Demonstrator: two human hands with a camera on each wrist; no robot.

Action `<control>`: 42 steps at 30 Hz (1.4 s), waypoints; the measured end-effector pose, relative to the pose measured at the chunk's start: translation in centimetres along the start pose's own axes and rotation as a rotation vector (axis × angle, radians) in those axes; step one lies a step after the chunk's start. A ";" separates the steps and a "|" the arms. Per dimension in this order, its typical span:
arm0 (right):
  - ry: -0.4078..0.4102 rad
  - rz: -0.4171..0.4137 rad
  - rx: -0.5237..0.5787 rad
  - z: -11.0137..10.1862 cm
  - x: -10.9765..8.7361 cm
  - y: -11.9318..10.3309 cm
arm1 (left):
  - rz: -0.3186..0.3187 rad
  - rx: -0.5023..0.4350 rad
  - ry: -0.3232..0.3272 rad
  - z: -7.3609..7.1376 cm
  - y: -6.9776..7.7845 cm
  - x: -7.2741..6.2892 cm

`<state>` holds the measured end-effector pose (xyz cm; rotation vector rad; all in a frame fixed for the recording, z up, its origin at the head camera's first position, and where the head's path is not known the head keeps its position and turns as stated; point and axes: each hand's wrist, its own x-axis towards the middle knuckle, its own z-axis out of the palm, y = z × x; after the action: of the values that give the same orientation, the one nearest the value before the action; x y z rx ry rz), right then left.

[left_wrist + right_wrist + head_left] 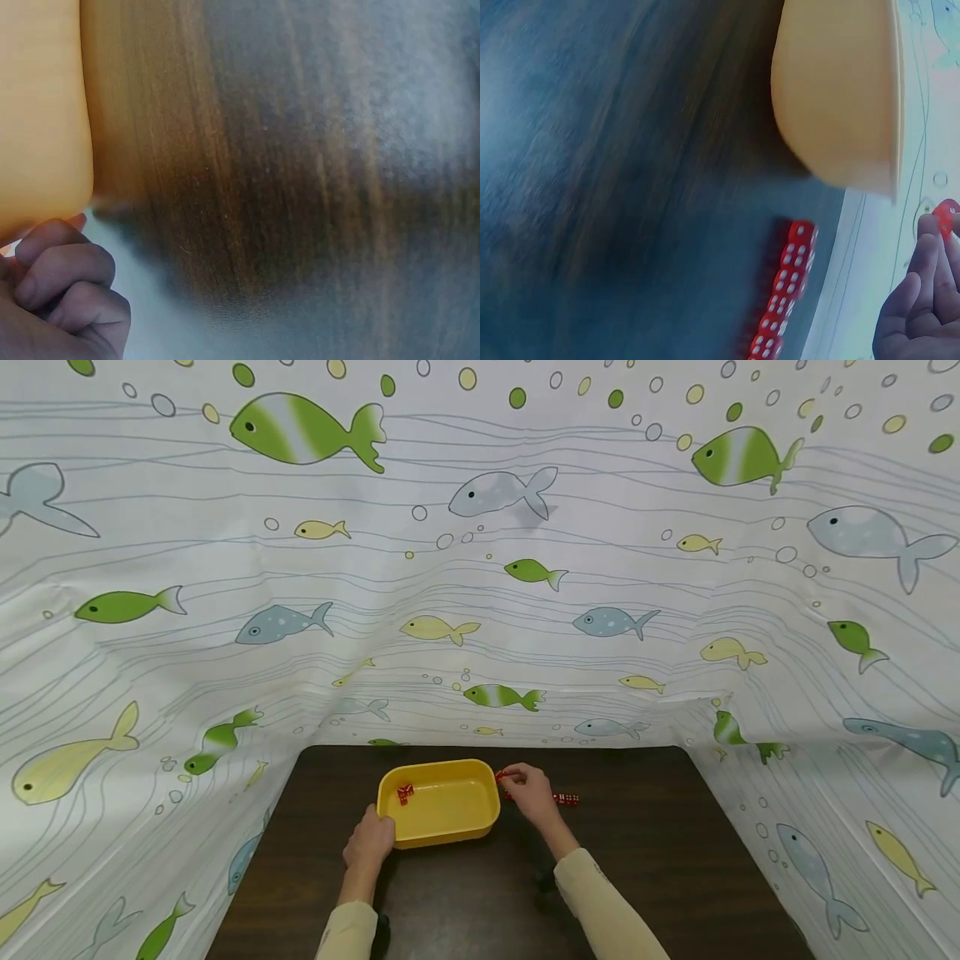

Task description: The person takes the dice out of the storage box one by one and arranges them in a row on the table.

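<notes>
A yellow plastic tub (450,837) stands on the dark table, with a few red dice (405,793) in its left end. My left hand (369,838) grips the tub's front left corner; the left wrist view shows its curled fingers (67,262) at the tub's wall. Beside the tub's right rim, my right hand (528,793) pinches a red die (946,217) between thumb and fingertips, raised above the table. Under and past that hand runs a row of red dice with white dots (780,289), partly hidden by the hand in the head view.
The dark wood-grain table (645,860) reaches forward to a white sheet printed with fish (517,635). This sheet hangs behind the table and along both sides.
</notes>
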<state>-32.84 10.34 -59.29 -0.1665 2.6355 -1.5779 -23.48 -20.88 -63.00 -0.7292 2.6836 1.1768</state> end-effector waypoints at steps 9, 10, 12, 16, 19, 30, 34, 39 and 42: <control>0.086 0.066 0.025 -3.0 -0.6 2.4 | -0.011 -0.012 -0.009 0.6 -0.4 0.0; 0.097 0.069 0.035 -3.4 -0.6 2.6 | -0.013 -0.018 -0.010 0.6 -0.5 0.1; 0.113 0.069 0.053 -4.3 -0.7 3.1 | -0.018 -0.025 -0.013 0.8 -0.5 0.2; 0.130 0.078 0.091 -6.1 -0.9 4.0 | -0.031 -0.034 -0.019 0.9 -0.6 0.6; 0.148 0.098 0.087 -7.3 -0.9 4.6 | -0.038 -0.034 -0.025 0.8 -0.6 0.6; 0.183 0.174 0.028 -10.1 -1.4 7.6 | -0.029 -0.037 -0.026 0.5 -0.3 0.4; 0.194 0.206 0.037 -10.6 -1.6 8.7 | -0.030 -0.042 -0.023 0.6 -0.1 0.4; 0.205 0.206 0.086 -11.4 -2.2 9.7 | -0.029 -0.044 -0.014 0.6 0.1 0.5; 0.206 0.200 0.065 -11.7 -2.5 10.3 | -0.032 -0.042 -0.015 0.4 0.2 0.5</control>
<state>-32.28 25.75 -62.83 0.2696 2.6403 -1.6908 -24.06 -20.64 -63.26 -0.7639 2.6329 1.2294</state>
